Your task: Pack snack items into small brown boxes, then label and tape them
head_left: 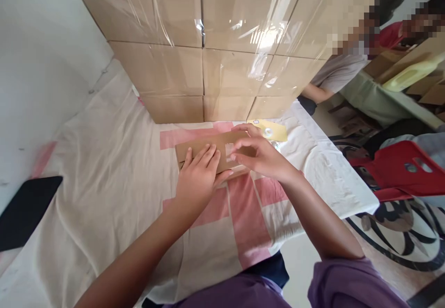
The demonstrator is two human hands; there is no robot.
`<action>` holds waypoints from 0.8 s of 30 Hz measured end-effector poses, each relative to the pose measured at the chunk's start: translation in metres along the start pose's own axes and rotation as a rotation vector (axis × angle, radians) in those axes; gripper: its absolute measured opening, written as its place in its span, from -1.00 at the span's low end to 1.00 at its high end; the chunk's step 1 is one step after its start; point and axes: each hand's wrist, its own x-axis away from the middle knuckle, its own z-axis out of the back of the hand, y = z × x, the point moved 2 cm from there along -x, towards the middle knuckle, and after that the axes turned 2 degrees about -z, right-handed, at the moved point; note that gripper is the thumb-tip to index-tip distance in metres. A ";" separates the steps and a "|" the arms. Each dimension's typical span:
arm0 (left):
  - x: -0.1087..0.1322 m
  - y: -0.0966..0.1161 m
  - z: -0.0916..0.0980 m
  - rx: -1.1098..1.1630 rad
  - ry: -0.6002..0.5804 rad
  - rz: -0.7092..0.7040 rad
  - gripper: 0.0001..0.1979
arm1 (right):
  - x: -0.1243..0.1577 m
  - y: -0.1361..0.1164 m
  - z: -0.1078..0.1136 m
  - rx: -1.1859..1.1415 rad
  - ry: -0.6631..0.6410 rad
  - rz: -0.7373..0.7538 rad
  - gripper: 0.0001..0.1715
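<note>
A flat brown cardboard box (222, 142) lies on the cloth-covered table in front of me. My left hand (200, 171) rests on its left part, palm down with fingers stretched out, and the thumb lies along the near edge. Across the top of the box runs a strip of clear tape (229, 152). My right hand (259, 153) is at the right end, its thumb and forefinger curled together at the tape's edge. Just beyond that hand lies a yellow piece (278, 132) with a roundish pale spot; its kind is unclear.
Stacked cardboard boxes (174, 74) under clear film stand close behind the work. A dark flat object (29, 210) lies at the left by the wall. To the right, past the table edge, are a red plastic chair (399, 169) and other people (347, 69).
</note>
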 end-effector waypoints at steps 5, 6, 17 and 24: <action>-0.001 0.003 0.004 -0.034 0.076 0.006 -0.59 | -0.022 0.007 -0.005 -0.074 -0.125 0.001 -0.88; -0.001 0.003 0.004 -0.040 0.087 -0.005 -0.59 | -0.026 0.008 -0.005 -0.083 -0.138 0.007 -0.88; 0.002 0.003 0.009 -0.043 0.188 -0.026 -0.67 | -0.038 0.002 -0.012 0.001 -0.168 -0.150 -0.86; 0.000 0.003 0.011 -0.100 0.222 -0.018 -0.64 | -0.039 0.005 -0.009 -0.040 -0.219 -0.123 -0.84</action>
